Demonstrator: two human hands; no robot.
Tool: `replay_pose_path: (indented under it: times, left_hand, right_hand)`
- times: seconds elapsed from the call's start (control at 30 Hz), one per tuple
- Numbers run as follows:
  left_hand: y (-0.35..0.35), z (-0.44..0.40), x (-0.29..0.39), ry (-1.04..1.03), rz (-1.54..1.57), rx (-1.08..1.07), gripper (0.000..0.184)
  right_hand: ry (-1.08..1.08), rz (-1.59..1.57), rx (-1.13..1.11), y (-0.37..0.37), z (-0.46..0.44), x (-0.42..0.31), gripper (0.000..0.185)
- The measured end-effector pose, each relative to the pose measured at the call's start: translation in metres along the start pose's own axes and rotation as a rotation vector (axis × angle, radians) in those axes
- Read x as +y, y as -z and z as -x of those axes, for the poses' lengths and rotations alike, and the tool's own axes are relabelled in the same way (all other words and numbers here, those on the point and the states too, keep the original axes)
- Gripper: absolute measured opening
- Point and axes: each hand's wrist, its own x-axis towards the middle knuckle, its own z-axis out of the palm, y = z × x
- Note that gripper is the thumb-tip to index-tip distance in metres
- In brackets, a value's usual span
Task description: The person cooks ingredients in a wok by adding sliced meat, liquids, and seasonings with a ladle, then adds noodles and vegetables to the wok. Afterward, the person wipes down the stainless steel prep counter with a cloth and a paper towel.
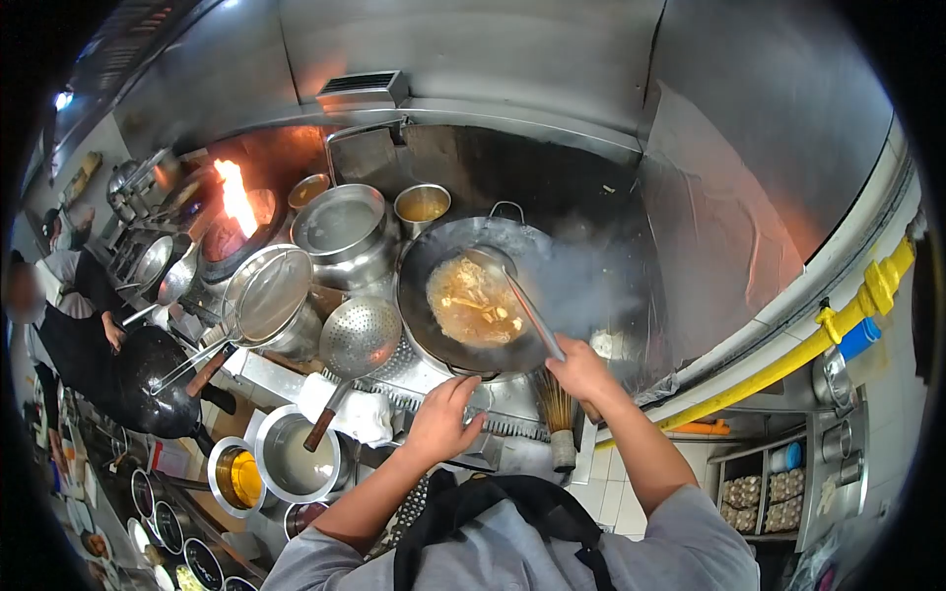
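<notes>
Black apron [512, 492]: lay behind both hands | left hand [440, 424]: fingers extended, near wok [422, 313] | right hand [581, 374]: gripped ladle [533, 315] | saucy food [475, 317]: sat in wok, beyond left hand | good handling: called for low, gentle sweeps

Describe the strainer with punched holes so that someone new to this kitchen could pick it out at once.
Find the big dark wok with food in it, near the centre. Just left of it lies a round metal strainer, its wooden handle pointing down the picture. Unlike the fine mesh sieve farther left, it is dotted with punched holes.
</notes>
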Motion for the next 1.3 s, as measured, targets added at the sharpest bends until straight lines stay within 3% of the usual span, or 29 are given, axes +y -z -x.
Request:
replay_pose_path:
  times: [0.03,0.13,0.23,0.3,0.47,0.53,0.6,0.67,0.8,0.83,0.87,0.93,1.0,1.07,1.23,1.3]
  left_hand:
    - [0.001,-0.001,-0.001,-0.001,-0.001,0.002,0.055]
    - [0.003,-0.001,-0.002,-0.008,0.027,-0.031,0.055]
    - [0.006,0.016,-0.004,0.019,0.057,-0.002,0.053]
    - [0.007,0.029,-0.002,0.147,0.152,-0.040,0.051]
    - [-0.001,0.024,-0.005,0.156,0.136,-0.105,0.049]
    - [0.001,0.025,0.002,0.102,0.187,-0.187,0.046]
    - [-0.005,0.030,0.006,0.124,0.216,-0.169,0.044]
    - [-0.013,0.030,0.002,0.099,0.174,-0.150,0.043]
    - [-0.008,0.030,0.018,0.094,0.242,-0.190,0.040]
    - [-0.010,0.033,0.016,0.146,0.287,-0.201,0.039]
    - [-0.012,0.033,0.012,0.148,0.286,-0.197,0.039]
    - [-0.014,0.032,0.005,0.145,0.265,-0.199,0.039]
    - [-0.007,0.035,0.009,0.120,0.227,-0.213,0.038]
    - [-0.001,0.040,0.015,0.154,0.279,-0.193,0.037]
    - [-0.004,0.049,0.007,0.210,0.323,-0.208,0.036]
    - [-0.004,0.048,0.006,0.228,0.347,-0.214,0.036]
  right_hand:
    - [0.062,0.053,0.087,-0.008,-0.011,-0.002,0.047]
    - [0.087,0.134,0.073,-0.021,-0.041,0.004,0.049]
    - [0.079,0.129,-0.122,-0.004,-0.009,-0.009,0.052]
    - [0.106,0.131,-0.063,-0.025,0.021,0.018,0.052]
    - [0.115,0.143,-0.045,-0.031,0.026,0.018,0.053]
    - [0.026,0.150,-0.078,-0.020,0.046,-0.005,0.054]
    - [0.087,0.107,-0.031,-0.027,0.052,0.010,0.055]
    - [0.079,0.116,-0.134,-0.032,0.045,0.016,0.058]
    - [0.067,0.003,-0.063,-0.020,0.047,0.006,0.057]
    - [0.209,-0.005,0.034,-0.041,0.037,0.039,0.047]
    - [0.213,-0.003,0.031,-0.038,0.031,0.035,0.047]
    - [-0.229,-0.575,-0.308,-0.027,0.012,0.017,0.042]
    - [-0.258,-0.722,-0.322,-0.025,0.010,0.009,0.037]
    - [-0.398,-1.064,-0.311,-0.020,0.007,0.014,0.036]
    - [-0.538,-1.174,-0.275,-0.034,0.006,0.033,0.016]
    - [-0.472,-1.094,-0.245,-0.043,-0.005,0.034,0.014]
